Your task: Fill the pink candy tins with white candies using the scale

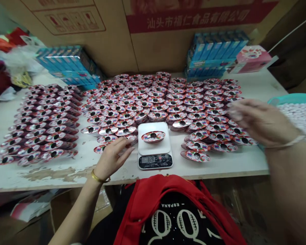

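A white digital scale (154,147) stands near the table's front edge, its display reading about 829, though any decimal point is too small to make out. On its plate sits a red and white printed pouch (153,136) with a dark round opening on top. My left hand (114,157), with a gold bangle at the wrist, is just left of the scale, fingers stretched out and apart from the thumb, beside the nearest pouches. Over the right-hand pouches hovers my right hand (266,120), blurred, its fingers drawn together; what they hold, if anything, cannot be seen.
Rows of similar pouches (157,108) fill the table's middle, with another block (42,129) at left. Blue boxes (66,64) and more blue boxes (216,51) stand before a large carton (158,44). A turquoise basin (283,99) at right holds small white pieces.
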Motion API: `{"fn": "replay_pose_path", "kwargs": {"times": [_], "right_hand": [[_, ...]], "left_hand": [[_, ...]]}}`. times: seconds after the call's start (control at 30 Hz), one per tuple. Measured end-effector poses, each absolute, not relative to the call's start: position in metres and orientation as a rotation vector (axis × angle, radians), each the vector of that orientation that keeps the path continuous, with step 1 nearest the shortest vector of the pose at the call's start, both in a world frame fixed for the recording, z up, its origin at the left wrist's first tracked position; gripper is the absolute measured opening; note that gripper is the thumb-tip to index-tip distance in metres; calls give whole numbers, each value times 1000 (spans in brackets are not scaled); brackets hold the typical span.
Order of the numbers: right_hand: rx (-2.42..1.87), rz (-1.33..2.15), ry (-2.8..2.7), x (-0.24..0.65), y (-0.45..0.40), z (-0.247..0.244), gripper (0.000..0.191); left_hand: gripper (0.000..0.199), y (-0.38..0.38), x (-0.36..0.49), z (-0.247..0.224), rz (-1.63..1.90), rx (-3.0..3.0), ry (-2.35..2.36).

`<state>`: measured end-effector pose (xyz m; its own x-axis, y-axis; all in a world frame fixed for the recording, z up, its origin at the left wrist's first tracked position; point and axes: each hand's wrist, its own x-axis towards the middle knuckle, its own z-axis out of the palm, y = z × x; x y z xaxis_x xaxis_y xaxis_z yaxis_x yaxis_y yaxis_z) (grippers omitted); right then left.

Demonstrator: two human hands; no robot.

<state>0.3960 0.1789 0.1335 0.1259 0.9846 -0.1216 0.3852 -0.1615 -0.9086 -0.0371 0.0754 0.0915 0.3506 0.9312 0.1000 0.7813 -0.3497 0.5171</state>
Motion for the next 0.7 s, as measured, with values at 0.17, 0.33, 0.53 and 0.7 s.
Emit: {"fn": "replay_pose_path", "kwargs": {"times": [0.17, 0.33, 0.53, 0.7], "right_hand": [[-1182, 1506, -1800, 234, 159, 142, 9], [-1160, 1130, -2315, 192, 161, 122, 10], [-1275, 1045, -2455, 188, 163, 108, 11], [-1233, 1098, -2457, 189, 160, 113, 7]], "left_hand": [[27, 69, -32, 89, 575, 2220, 1462], [20, 56, -32, 79, 664, 2189, 1444], [19, 55, -27, 73, 705, 2166, 1390], [21, 62, -23, 73, 704, 2161, 1370]]}}
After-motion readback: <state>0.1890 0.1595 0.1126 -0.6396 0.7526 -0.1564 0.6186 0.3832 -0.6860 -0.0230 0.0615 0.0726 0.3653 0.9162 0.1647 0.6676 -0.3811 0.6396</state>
